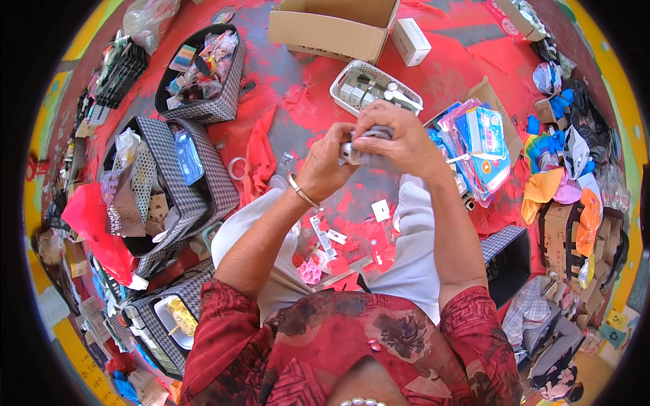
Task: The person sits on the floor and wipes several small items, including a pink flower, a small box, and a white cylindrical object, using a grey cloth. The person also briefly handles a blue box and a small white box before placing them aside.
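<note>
In front of my lap both hands are closed around a small white and grey thing; its kind is mostly hidden by the fingers. My left hand, with a bracelet on its wrist, grips it from the left. From above and the right, my right hand pinches it, fingers bent over the top. Just beyond the hands stands a white basket holding small white blocks and other pieces. Between my legs lie a pink flower-like piece, a small white card and several small scraps.
Checkered bins full of packets stand at the left. An open cardboard box and a white carton sit at the back. Colourful packages are piled to the right, before heaps of bags and clothes. Torn red sheeting covers the floor.
</note>
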`<state>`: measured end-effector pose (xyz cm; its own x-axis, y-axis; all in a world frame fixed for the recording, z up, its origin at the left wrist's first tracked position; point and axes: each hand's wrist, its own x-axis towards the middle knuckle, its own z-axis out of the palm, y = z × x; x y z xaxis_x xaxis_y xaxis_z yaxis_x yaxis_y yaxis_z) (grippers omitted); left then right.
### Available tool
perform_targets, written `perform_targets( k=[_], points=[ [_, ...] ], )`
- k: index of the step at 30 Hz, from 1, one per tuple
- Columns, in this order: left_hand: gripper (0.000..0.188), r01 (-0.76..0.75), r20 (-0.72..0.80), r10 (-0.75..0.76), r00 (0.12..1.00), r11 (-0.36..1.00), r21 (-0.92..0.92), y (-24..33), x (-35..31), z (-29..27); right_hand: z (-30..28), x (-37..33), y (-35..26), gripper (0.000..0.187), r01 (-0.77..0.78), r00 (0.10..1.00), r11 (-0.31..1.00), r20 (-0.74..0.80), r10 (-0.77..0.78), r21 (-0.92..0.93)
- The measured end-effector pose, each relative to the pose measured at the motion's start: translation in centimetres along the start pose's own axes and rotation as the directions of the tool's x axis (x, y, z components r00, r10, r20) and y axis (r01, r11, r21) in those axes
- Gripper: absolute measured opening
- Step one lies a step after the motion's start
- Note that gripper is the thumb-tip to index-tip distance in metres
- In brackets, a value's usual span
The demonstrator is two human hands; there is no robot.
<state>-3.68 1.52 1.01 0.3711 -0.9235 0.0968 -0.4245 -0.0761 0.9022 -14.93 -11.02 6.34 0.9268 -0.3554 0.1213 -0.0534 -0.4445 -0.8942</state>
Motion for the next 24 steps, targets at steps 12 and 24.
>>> perform_targets(
  k=[12,24],
  points=[
    [0.079,-0.282,-0.037,0.288,0.957,0.952,0.116,-0.3,-0.1,-0.7,-0.1,-0.7,2.0,0.026,-0.614,0.743,0.547,0.182,0.645,0.569],
    [0.064,0.4,0.395,-0.074,0.916,0.266,-0.877,-1.2,0.5,-3.2,0.8,-0.3,1.5,0.031,-0.448,0.798,0.42,0.142,0.585,0.789]
  ],
)
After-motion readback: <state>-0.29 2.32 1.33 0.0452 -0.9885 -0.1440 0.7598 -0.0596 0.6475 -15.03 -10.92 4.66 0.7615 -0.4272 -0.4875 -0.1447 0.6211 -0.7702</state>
